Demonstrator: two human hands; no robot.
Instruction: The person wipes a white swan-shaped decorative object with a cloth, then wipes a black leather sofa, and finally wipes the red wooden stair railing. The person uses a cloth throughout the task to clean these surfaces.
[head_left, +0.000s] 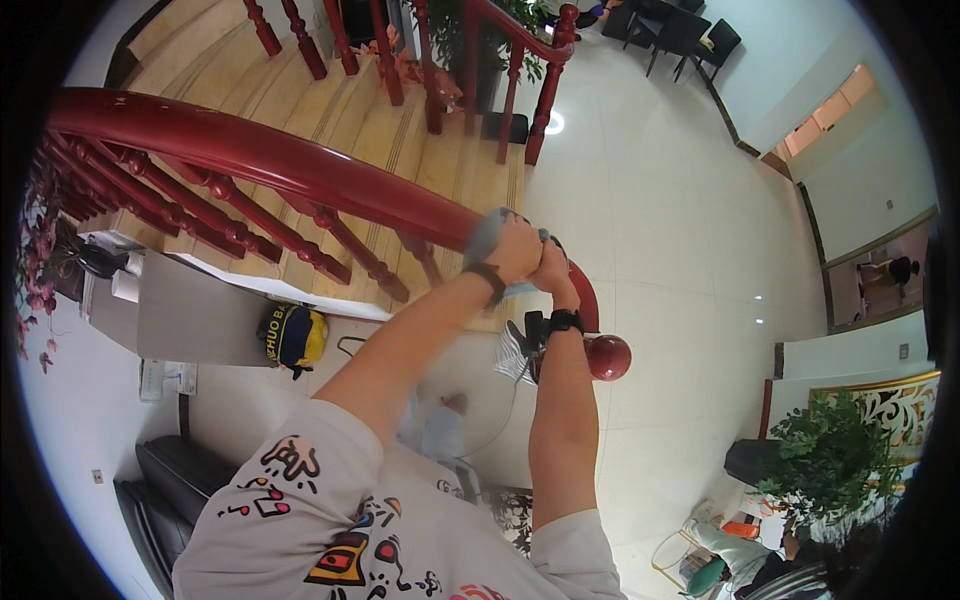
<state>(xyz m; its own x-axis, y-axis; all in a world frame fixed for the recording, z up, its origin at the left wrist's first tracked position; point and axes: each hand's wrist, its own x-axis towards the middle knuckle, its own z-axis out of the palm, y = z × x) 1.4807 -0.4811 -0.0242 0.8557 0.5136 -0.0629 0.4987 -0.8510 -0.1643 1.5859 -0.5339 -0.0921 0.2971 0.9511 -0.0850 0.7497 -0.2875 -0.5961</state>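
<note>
A curved red wooden handrail (300, 169) runs from the upper left towards the middle and bends down to a round red newel ball (608, 357). Near the bend, a blue-grey cloth (484, 236) is wrapped over the rail. My left hand (516, 250) presses the cloth from the left, its fingers closed on it. Close against it, my right hand (553, 266) grips the cloth on the right side. The two hands touch, and the rail beneath them is mostly hidden. A dark band circles each wrist.
Yellowish stair steps (420, 150) lie beyond the rail, with turned red balusters (367, 266) below it. A yellow and navy bag (294, 337) is at the left. A cable hangs near the newel. Another person (750, 559) is at the lower right, beside a potted plant (825, 450).
</note>
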